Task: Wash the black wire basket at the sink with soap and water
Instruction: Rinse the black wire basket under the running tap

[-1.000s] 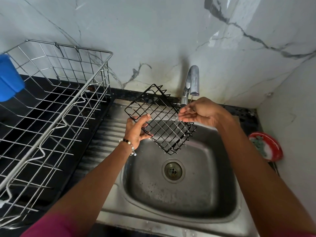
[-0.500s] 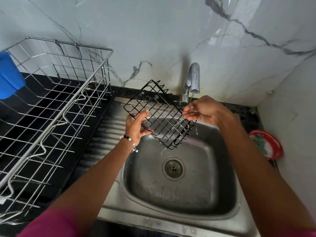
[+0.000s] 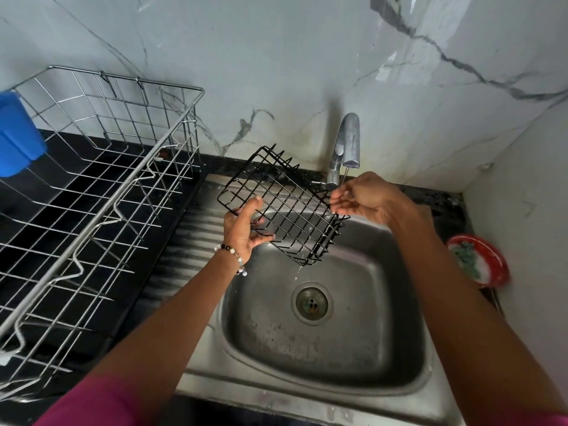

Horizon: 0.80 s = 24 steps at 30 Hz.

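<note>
Rinsing looks like the step in hand: the left hand [image 3: 246,229] grips the black wire basket [image 3: 284,207] by its left edge, tilted over the sink [image 3: 322,392] just left of the tap [image 3: 345,146]. The right hand [image 3: 364,196], fingers loosely extended, touches its right rim under a thin stream. Next, I judge, turning the basket so water reaches every wire.

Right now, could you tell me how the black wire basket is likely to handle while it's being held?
The black wire basket looks stiff: its grid keeps shape tilted over the sink. Probably light, since the left hand bears it by one edge. Possibly slippery: drops fall beneath it.
</note>
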Each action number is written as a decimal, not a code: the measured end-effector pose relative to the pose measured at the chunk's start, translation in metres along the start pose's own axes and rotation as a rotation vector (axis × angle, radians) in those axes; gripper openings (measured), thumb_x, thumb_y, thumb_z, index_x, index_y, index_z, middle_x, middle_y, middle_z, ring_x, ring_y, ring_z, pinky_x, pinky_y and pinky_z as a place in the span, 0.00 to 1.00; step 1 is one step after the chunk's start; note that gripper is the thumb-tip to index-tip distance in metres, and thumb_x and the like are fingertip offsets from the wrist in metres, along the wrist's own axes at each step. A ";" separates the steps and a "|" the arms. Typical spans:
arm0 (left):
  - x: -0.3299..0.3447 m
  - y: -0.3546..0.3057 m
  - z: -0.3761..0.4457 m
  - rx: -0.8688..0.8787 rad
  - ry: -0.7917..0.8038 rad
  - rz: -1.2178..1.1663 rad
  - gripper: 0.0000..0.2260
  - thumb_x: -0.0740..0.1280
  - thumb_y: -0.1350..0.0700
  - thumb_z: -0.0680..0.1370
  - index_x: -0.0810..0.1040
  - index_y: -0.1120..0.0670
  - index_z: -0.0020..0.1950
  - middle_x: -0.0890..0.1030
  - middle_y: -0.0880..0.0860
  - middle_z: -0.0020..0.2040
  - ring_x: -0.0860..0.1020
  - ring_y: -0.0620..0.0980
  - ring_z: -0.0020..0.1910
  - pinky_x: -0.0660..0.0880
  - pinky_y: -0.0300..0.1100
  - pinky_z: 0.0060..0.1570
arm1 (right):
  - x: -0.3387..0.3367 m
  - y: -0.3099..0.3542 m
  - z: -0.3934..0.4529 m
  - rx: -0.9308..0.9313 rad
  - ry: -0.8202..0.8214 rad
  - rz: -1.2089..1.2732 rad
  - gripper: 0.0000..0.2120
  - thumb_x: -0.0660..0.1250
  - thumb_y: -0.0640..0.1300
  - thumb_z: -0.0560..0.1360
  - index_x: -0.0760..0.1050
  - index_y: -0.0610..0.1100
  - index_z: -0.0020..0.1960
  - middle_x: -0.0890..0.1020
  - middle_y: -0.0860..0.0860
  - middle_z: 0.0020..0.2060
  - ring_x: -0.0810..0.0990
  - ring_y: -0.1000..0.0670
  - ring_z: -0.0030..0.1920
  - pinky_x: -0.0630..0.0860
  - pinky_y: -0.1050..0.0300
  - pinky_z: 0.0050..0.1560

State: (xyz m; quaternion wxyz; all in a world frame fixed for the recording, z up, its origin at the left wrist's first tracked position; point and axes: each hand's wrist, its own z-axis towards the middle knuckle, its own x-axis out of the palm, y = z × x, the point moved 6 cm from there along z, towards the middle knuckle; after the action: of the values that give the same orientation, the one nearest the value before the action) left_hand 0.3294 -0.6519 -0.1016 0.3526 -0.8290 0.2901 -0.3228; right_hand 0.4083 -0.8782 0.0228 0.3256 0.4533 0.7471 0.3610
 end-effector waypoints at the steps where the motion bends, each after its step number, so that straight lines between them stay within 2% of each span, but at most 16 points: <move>1: 0.000 0.000 -0.001 -0.001 0.000 0.001 0.32 0.77 0.49 0.70 0.70 0.60 0.69 0.74 0.53 0.55 0.77 0.47 0.45 0.81 0.64 0.42 | -0.001 -0.001 0.001 0.001 -0.009 -0.001 0.10 0.57 0.28 0.77 0.76 0.28 0.54 0.80 0.33 0.52 0.82 0.40 0.50 0.80 0.51 0.51; 5: -0.001 -0.002 -0.001 -0.002 -0.001 -0.007 0.31 0.77 0.49 0.70 0.71 0.60 0.68 0.74 0.53 0.55 0.77 0.47 0.44 0.81 0.64 0.43 | -0.001 -0.003 0.001 0.008 0.055 0.110 0.12 0.54 0.27 0.78 0.76 0.28 0.52 0.81 0.33 0.49 0.83 0.38 0.51 0.78 0.48 0.57; 8: -0.002 -0.002 -0.001 -0.011 -0.010 -0.022 0.33 0.78 0.48 0.69 0.71 0.58 0.69 0.73 0.53 0.56 0.77 0.47 0.44 0.81 0.65 0.43 | -0.006 -0.009 0.001 0.036 -0.036 0.003 0.09 0.58 0.29 0.77 0.77 0.30 0.49 0.80 0.33 0.50 0.82 0.39 0.52 0.78 0.47 0.57; 10: -0.002 -0.002 -0.002 -0.014 -0.011 -0.041 0.32 0.77 0.48 0.70 0.71 0.58 0.69 0.73 0.53 0.57 0.76 0.47 0.44 0.81 0.64 0.42 | -0.006 -0.008 0.000 0.024 -0.013 0.041 0.10 0.57 0.29 0.78 0.76 0.29 0.49 0.80 0.34 0.50 0.82 0.39 0.51 0.79 0.47 0.56; 13: 0.001 -0.003 -0.004 -0.019 -0.005 -0.055 0.25 0.76 0.49 0.72 0.73 0.56 0.65 0.73 0.53 0.57 0.76 0.46 0.42 0.82 0.62 0.41 | 0.002 -0.005 -0.002 0.021 0.061 0.129 0.12 0.54 0.28 0.78 0.76 0.27 0.53 0.81 0.33 0.49 0.83 0.38 0.52 0.79 0.47 0.56; 16: 0.003 -0.001 -0.006 -0.027 -0.010 -0.074 0.23 0.75 0.49 0.72 0.73 0.55 0.63 0.73 0.52 0.56 0.77 0.46 0.42 0.82 0.62 0.41 | -0.001 -0.005 -0.001 0.022 0.001 0.080 0.11 0.55 0.29 0.78 0.75 0.28 0.53 0.80 0.33 0.51 0.82 0.38 0.52 0.79 0.47 0.56; 20: 0.004 -0.001 -0.007 -0.045 -0.016 -0.096 0.27 0.76 0.48 0.72 0.72 0.54 0.66 0.72 0.53 0.57 0.77 0.48 0.45 0.82 0.60 0.40 | 0.005 0.002 -0.003 -0.003 0.097 0.205 0.14 0.53 0.29 0.79 0.75 0.27 0.54 0.81 0.32 0.50 0.83 0.39 0.51 0.79 0.47 0.55; 24: 0.008 0.004 -0.010 -0.069 0.006 -0.107 0.19 0.76 0.46 0.71 0.74 0.50 0.57 0.72 0.56 0.60 0.77 0.52 0.52 0.82 0.57 0.39 | 0.001 -0.001 -0.001 0.011 0.034 0.080 0.11 0.56 0.29 0.78 0.76 0.29 0.53 0.79 0.32 0.53 0.82 0.39 0.51 0.80 0.50 0.52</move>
State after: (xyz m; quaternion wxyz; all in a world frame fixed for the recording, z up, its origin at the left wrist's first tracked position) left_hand 0.3259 -0.6646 -0.0966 0.3050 -0.8541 0.2573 -0.3336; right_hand 0.4066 -0.8780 0.0229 0.2958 0.4784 0.7358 0.3772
